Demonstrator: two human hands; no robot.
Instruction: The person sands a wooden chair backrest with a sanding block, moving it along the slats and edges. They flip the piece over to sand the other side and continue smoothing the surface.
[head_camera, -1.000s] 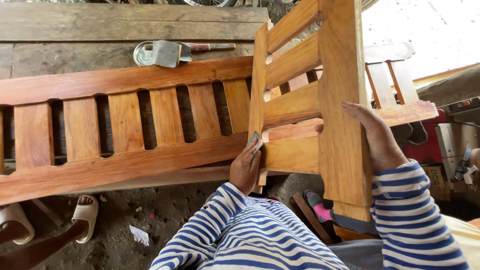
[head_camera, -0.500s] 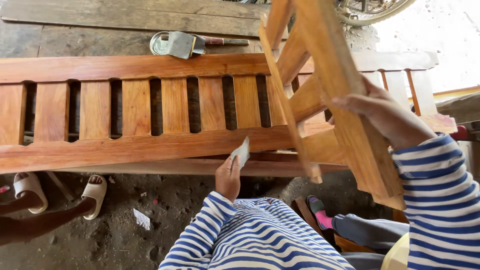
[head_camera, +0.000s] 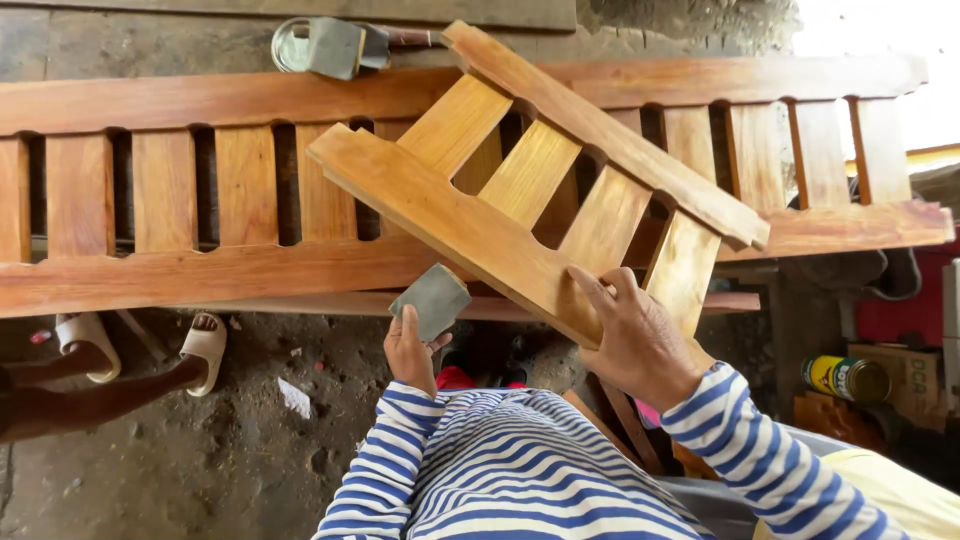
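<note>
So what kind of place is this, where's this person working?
Probably a small woodworking or furniture workshop with a dirt floor. The right hand holds a slatted wooden frame, the left hand a sandpaper piece, above a long slatted panel.

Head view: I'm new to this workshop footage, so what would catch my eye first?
A small slatted wooden frame lies tilted across the middle, the right hand gripping its lower rail. The left hand holds a grey sanding pad just below it. Behind, a long slatted panel spans the picture, and someone's sandalled feet show at lower left.
</note>
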